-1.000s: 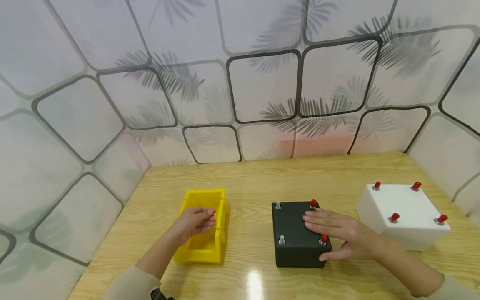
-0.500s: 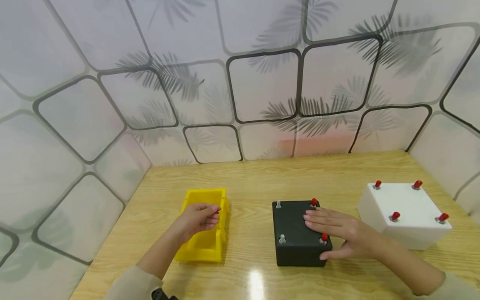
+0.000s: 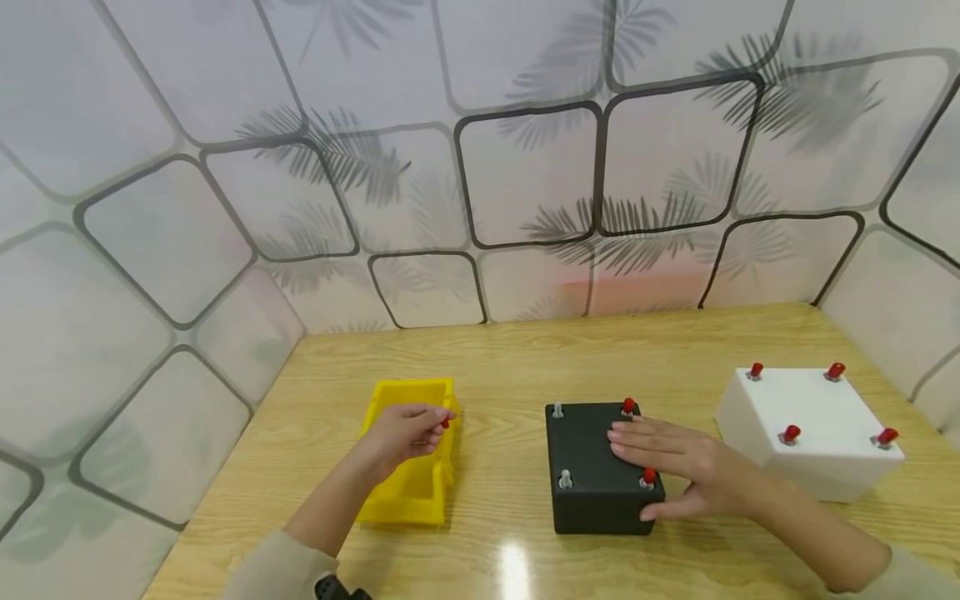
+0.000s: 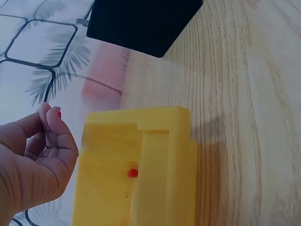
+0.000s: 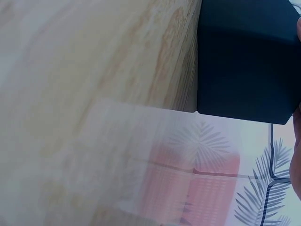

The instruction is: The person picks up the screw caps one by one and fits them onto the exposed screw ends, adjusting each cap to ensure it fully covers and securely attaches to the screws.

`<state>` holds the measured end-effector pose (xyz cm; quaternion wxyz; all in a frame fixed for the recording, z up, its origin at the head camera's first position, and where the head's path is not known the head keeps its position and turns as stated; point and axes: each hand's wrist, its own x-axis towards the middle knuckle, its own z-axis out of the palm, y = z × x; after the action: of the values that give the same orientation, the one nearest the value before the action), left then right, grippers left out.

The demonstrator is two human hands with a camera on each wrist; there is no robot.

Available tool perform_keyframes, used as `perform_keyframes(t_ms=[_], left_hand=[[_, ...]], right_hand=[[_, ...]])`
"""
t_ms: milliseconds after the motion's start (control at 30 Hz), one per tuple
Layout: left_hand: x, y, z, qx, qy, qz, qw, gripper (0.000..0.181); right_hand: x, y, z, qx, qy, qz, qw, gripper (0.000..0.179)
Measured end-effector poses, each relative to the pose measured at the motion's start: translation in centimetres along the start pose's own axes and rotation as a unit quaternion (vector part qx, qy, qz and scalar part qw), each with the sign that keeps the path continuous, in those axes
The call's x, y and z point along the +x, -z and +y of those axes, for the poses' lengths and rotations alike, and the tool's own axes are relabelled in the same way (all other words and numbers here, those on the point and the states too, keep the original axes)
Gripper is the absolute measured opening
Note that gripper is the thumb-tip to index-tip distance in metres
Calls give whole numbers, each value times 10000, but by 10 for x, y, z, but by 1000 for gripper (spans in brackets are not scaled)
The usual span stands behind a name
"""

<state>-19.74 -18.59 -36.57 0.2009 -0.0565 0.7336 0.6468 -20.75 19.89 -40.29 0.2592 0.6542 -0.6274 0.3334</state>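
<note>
My left hand pinches a small red cap between thumb and forefinger, above the yellow bin. In the left wrist view, another red cap lies inside that bin. Straight fingers of my right hand rest on the top of a black box, with the thumb at its near right side. Red caps cover the box's two right posts, such as the far red cap. Both left posts show bare metal, among them the near metal post.
A white box with a red cap on each corner post stands right of the black one. Wood-grain table lies between bin and black box. A patterned wall covering rises behind and at both sides.
My left hand has moved slightly right with the red cap, from over the bin's inside towards its right rim. The right hand and black box have kept their places.
</note>
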Motion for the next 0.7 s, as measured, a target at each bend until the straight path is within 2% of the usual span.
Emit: perform_keyframes(t_ms=[300, 700], left_hand=[[2, -7, 6, 49, -85, -95, 9999, 34], [5, -16, 14, 36, -160, -367, 9992, 32]], right_hand=[[3, 0, -1, 73, 55, 65, 9999, 68], [2, 0, 0, 23, 35, 76, 10000, 68]])
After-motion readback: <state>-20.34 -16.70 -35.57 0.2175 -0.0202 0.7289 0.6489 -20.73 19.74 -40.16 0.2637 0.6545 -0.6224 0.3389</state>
